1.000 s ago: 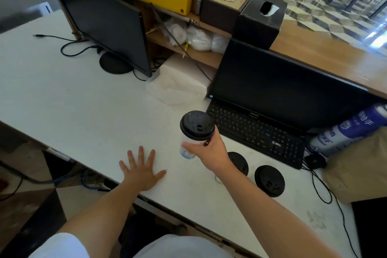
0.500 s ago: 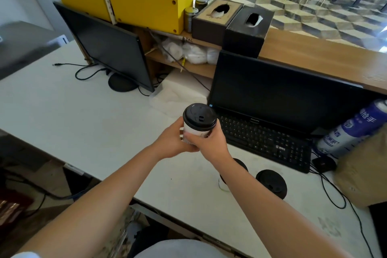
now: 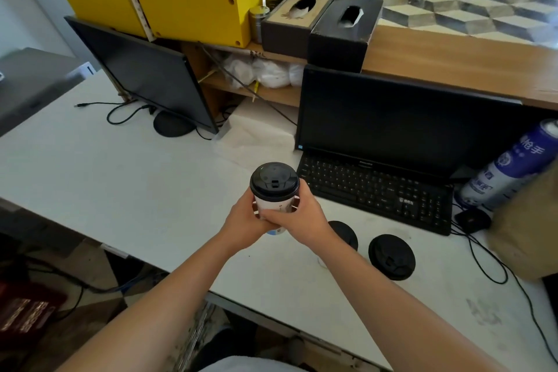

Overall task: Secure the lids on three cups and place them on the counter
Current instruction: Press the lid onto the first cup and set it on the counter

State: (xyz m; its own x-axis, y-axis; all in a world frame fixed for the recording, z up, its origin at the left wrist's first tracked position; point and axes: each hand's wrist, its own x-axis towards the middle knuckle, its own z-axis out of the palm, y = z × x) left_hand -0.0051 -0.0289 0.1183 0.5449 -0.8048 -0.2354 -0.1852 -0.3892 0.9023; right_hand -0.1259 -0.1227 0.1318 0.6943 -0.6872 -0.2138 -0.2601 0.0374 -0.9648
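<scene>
A white paper cup (image 3: 273, 204) with a black lid (image 3: 274, 182) on top is held upright above the white desk (image 3: 126, 184). My left hand (image 3: 246, 222) wraps its left side and my right hand (image 3: 303, 217) wraps its right side. Behind my right wrist stands a second cup with a black lid (image 3: 344, 234), mostly hidden. Another black lid (image 3: 391, 257) sits to its right on the desk; whether a cup is under it I cannot tell. The wooden counter (image 3: 459, 66) runs along the back right.
A black keyboard (image 3: 374, 190) and monitor (image 3: 392, 127) stand just behind the cup. A second monitor (image 3: 142, 75) is at the back left. Two tissue boxes (image 3: 320, 24) sit on the counter. A blue-white bottle (image 3: 510, 169) and brown bag (image 3: 528, 226) lie at right.
My left hand lifted off the desk and came to grip the cup together with my right hand. The cup rose slightly and now sits between both hands.
</scene>
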